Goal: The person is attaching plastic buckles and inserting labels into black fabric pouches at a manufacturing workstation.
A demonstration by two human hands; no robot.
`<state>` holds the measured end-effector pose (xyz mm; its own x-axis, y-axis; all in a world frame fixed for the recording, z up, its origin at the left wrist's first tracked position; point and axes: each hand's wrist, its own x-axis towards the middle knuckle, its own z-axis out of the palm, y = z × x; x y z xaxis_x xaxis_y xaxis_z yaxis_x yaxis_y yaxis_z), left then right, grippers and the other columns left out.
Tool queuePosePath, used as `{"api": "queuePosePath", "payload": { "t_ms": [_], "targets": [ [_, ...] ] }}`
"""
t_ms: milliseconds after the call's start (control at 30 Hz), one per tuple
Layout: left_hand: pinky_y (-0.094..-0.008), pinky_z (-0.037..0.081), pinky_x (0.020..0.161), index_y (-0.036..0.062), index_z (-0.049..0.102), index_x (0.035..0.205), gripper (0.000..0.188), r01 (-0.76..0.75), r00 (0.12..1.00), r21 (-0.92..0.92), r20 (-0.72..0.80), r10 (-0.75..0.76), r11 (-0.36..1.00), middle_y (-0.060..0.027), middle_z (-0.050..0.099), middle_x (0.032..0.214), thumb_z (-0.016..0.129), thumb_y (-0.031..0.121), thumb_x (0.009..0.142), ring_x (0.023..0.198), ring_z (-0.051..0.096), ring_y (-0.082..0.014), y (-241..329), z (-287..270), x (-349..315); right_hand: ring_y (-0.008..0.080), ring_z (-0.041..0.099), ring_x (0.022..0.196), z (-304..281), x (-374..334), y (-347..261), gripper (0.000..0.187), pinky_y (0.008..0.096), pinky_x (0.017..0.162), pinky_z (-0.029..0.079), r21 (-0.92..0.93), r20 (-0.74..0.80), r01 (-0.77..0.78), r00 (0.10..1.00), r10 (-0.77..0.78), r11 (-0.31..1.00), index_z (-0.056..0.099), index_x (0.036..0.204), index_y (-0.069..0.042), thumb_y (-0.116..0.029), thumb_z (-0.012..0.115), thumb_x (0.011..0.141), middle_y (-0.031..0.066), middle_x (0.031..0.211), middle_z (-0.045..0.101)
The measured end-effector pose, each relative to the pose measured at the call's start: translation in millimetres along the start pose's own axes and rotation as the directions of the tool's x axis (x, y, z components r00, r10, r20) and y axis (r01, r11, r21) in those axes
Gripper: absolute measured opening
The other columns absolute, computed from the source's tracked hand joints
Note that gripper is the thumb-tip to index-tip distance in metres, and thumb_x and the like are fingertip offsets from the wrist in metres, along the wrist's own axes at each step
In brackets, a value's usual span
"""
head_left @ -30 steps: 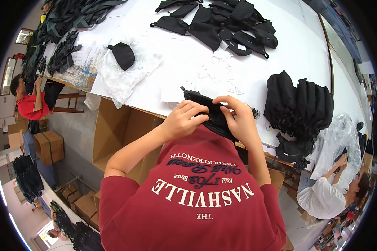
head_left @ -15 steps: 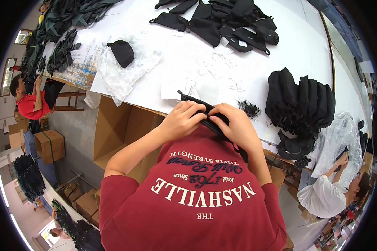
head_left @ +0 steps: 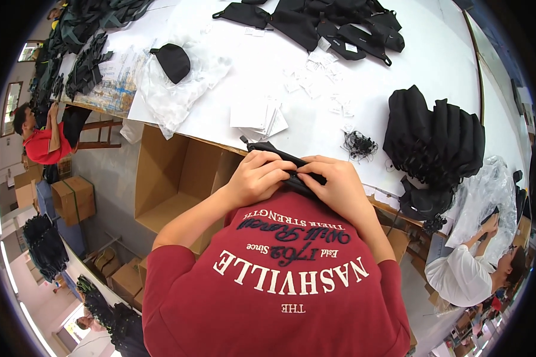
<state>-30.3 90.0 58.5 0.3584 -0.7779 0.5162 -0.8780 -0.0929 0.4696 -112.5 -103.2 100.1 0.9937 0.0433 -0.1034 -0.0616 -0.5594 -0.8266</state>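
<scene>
A small black zippered pouch [head_left: 271, 147] is held against my chest at the table's front edge. My left hand [head_left: 261, 177] is closed on its left part, thumb and fingers pinching near the middle. My right hand [head_left: 333, 178] grips the right part, its fingertips meeting the left ones at the pouch's upper edge. A short tab sticks out at the pouch's left end. Most of the pouch is hidden behind my hands, and I cannot make out what the fingertips pinch there. Just beyond lies a stack of white cards [head_left: 257, 119].
The white table [head_left: 220, 119] bears a heap of black pouches [head_left: 339, 27], a bundle of black pouches [head_left: 435, 131], loose small tags [head_left: 321, 74], a tangle of black cords [head_left: 359, 146] and a pouch [head_left: 173, 62] on clear plastic. An open carton [head_left: 173, 178] stands below. Co-workers sit left and right.
The view has shifted slightly, and both hands sit a little lower with the pouch. My right fingers have drawn closer to the left ones. The stack of white cards shows more fully.
</scene>
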Motion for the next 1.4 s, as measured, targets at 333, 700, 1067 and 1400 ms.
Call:
{"api": "queuePosePath", "payload": {
  "t_ms": [333,700,1067,1400],
  "targets": [
    [-0.0299,0.039,0.070,0.0099,0.055,0.073,0.022,0.129,0.991,-0.013,-0.023,-0.130,0.992,0.0019,0.067,0.094,0.066,0.000,0.057,0.083,0.057,-0.0196,4,1,0,0.0279,0.066,0.075,9,2,7,0.010,0.0323,0.069,0.052,0.091,-0.118,-0.044,0.991,0.055,0.995,0.069,0.086,-0.005,-0.012,0.066,0.079,0.0114,0.094,0.068],
    [-0.0318,0.040,0.070,0.0090,0.055,0.072,0.019,0.143,0.988,-0.005,-0.055,-0.143,0.990,0.0018,0.064,0.086,0.065,0.000,0.059,0.080,0.055,-0.0182,11,11,-10,0.0275,0.065,0.072,4,-3,2,0.011,0.0319,0.067,0.050,0.189,0.008,-0.131,0.991,0.132,0.973,0.069,0.084,-0.003,-0.012,0.067,0.078,0.0121,0.083,0.068],
    [-0.0305,0.042,0.069,0.0056,0.054,0.089,0.024,0.189,0.932,-0.096,0.331,-0.148,0.977,-0.0051,0.051,0.074,0.064,0.005,0.067,0.072,0.053,-0.0215,14,-11,14,0.0260,0.066,0.081,-5,10,27,0.022,0.0295,0.076,0.050,0.265,0.049,-0.121,0.992,0.112,0.956,0.067,0.098,-0.001,0.005,0.053,0.082,0.0140,0.097,0.068],
    [-0.0354,0.046,0.080,0.0015,0.063,0.092,0.022,0.160,0.727,0.055,0.668,-0.155,0.986,-0.0121,0.059,0.086,0.056,0.006,0.071,0.088,0.058,-0.0258,-1,-2,25,0.0297,0.066,0.084,9,25,31,0.024,0.0306,0.075,0.051,0.189,-0.071,0.040,0.997,-0.027,0.981,0.068,0.095,-0.003,0.003,0.051,0.079,0.0142,0.104,0.066]
  ]
}}
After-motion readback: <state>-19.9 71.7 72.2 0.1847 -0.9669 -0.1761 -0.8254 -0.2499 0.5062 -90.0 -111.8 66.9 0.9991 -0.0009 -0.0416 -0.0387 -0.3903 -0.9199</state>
